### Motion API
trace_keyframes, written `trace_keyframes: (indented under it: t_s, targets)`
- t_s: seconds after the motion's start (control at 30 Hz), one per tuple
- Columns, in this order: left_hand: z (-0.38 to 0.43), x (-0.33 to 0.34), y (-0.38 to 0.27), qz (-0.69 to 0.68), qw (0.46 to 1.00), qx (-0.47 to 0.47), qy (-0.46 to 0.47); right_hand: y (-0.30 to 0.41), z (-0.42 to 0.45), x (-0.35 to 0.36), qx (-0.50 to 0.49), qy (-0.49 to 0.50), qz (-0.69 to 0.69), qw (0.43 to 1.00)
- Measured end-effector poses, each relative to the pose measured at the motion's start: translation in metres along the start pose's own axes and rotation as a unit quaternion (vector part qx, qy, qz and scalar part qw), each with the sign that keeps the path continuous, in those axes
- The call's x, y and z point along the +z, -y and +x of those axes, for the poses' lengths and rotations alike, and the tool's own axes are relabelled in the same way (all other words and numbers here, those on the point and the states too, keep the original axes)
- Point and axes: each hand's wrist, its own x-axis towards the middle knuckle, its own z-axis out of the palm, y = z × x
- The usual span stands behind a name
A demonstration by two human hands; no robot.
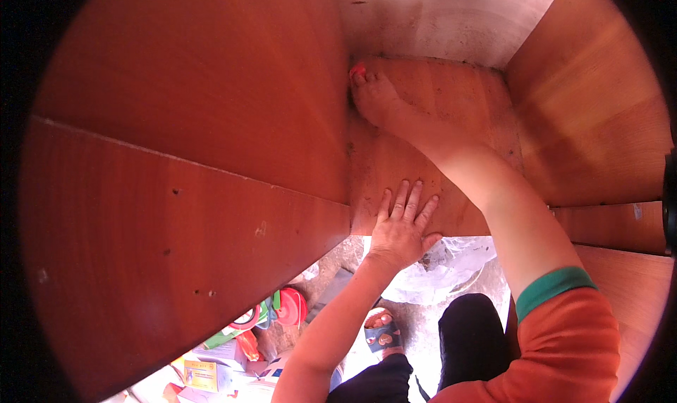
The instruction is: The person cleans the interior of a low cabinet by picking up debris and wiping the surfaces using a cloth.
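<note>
Inside a wooden cabinet, my left hand lies flat with spread fingers near the front edge of the wooden shelf board. My right arm reaches deeper, and my right hand is at the back left corner of the board, by the side panel. Its fingers are bent over a small red thing, perhaps a cloth, only partly visible. Dark specks and dirt lie on the board and along its back edge.
Wooden side panels stand left and right, with a pale back panel. Below are a clear plastic bag, a sandalled foot, a red round plastic thing and a yellow and white box.
</note>
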Motion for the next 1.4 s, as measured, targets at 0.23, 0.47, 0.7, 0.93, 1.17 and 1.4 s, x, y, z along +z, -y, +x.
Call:
trace_keyframes:
  t_s: [0.23,0.47,0.7,0.93,1.17,1.4]
  targets:
    - [0.008,-0.007,-0.002,0.006,1.000,0.002,0.027,-0.036,0.034,0.003,0.033,0.071,0.050,0.996]
    - [-0.005,-0.003,0.008,0.014,0.999,-0.019,0.034,0.006,0.007,-0.010,-0.107,-0.012,0.043,0.993]
    - [0.003,0.006,0.000,0.002,1.000,0.012,-0.009,-0.032,0.028,0.030,0.103,-0.001,0.155,0.982]
    - [0.003,0.001,-0.003,0.008,1.000,0.009,-0.006,-0.040,0.031,0.009,0.009,-0.005,0.089,0.996]
    - [0.010,-0.002,-0.006,0.017,1.000,0.013,0.002,-0.038,-0.035,-0.052,-0.034,0.030,0.241,0.969]
    - [0.004,-0.001,-0.001,0.031,0.999,0.002,0.015,-0.011,-0.054,-0.082,-0.036,-0.010,0.383,0.923]
